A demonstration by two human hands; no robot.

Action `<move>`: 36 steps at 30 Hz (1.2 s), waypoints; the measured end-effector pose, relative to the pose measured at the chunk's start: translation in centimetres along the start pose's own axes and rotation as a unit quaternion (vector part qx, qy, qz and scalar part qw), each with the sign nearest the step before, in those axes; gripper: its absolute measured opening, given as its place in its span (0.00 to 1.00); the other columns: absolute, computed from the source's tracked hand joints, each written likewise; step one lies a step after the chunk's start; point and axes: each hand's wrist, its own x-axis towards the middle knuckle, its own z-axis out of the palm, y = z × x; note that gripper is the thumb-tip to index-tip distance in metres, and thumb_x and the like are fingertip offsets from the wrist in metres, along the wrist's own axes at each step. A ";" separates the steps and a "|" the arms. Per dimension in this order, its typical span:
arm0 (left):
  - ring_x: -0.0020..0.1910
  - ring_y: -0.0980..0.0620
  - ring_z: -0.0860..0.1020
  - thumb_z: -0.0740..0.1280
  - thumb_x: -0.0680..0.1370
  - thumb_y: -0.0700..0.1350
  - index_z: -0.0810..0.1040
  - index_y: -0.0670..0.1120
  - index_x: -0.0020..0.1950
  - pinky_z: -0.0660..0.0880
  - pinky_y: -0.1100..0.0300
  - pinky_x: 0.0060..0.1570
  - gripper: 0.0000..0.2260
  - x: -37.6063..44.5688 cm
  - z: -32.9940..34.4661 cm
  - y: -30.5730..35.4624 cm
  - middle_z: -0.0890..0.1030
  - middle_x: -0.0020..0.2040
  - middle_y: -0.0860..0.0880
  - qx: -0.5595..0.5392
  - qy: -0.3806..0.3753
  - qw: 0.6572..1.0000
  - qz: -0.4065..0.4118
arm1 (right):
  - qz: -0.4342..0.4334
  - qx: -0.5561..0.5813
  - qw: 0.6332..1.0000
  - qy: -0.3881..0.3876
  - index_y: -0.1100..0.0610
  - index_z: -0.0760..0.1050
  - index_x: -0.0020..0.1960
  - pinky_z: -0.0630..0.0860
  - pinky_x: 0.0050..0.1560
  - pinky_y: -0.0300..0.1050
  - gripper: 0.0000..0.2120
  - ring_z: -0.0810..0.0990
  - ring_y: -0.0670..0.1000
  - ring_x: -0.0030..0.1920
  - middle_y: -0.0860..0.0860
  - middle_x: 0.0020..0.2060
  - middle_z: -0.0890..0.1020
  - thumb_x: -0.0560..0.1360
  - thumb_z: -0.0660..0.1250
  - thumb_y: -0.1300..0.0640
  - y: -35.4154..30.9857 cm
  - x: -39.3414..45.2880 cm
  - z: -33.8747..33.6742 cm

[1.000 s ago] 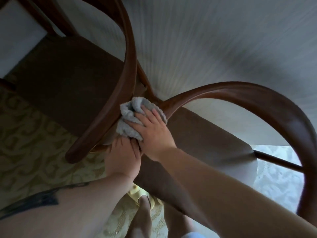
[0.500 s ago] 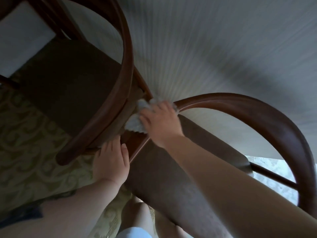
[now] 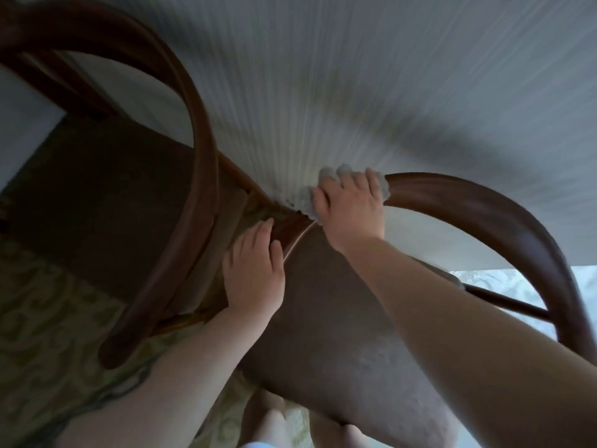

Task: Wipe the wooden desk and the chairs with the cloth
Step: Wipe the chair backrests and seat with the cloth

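Observation:
Two dark wooden chairs with curved backs stand side by side against a pale wall. My right hand grips a grey cloth and presses it onto the near end of the right chair's curved back rail. My left hand rests with straight fingers on the front corner of the right chair's seat frame, where the two chairs meet. The left chair's curved rail rises just left of both hands. Most of the cloth is hidden under my right hand.
The left chair has a dark brown seat, the right chair a brown seat. A pale striped wall is right behind the chairs. Patterned carpet covers the floor, and my legs show at the bottom.
My right hand has carried the cloth from the gap between the chairs up and right onto the right chair's back rail. My left hand has let go of the cloth and moved onto the seat corner.

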 end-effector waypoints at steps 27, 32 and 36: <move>0.38 0.44 0.76 0.49 0.82 0.48 0.72 0.44 0.50 0.74 0.50 0.37 0.14 5.2 2.1 6.5 0.73 0.38 0.47 0.012 0.017 1.000 -0.001 | 0.243 -0.009 0.970 0.014 0.49 0.71 0.68 0.45 0.75 0.59 0.22 0.64 0.58 0.70 0.53 0.68 0.72 0.83 0.46 0.45 6.7 1.2 -2.7; 0.45 0.39 0.78 0.61 0.78 0.48 0.73 0.41 0.54 0.73 0.48 0.39 0.11 5.2 2.4 6.2 0.79 0.46 0.40 0.033 -0.001 0.999 -0.016 | -0.003 0.021 0.996 -0.089 0.50 0.71 0.69 0.42 0.76 0.56 0.22 0.65 0.57 0.69 0.53 0.67 0.72 0.82 0.47 0.45 -0.5 0.9 -2.0; 0.42 0.39 0.77 0.50 0.79 0.49 0.73 0.42 0.52 0.70 0.50 0.36 0.15 5.2 2.2 6.4 0.78 0.43 0.42 -0.002 0.015 1.000 -0.005 | 0.057 0.004 0.998 -0.035 0.48 0.69 0.69 0.45 0.75 0.54 0.21 0.67 0.56 0.68 0.52 0.65 0.74 0.82 0.47 0.43 4.3 1.6 -1.8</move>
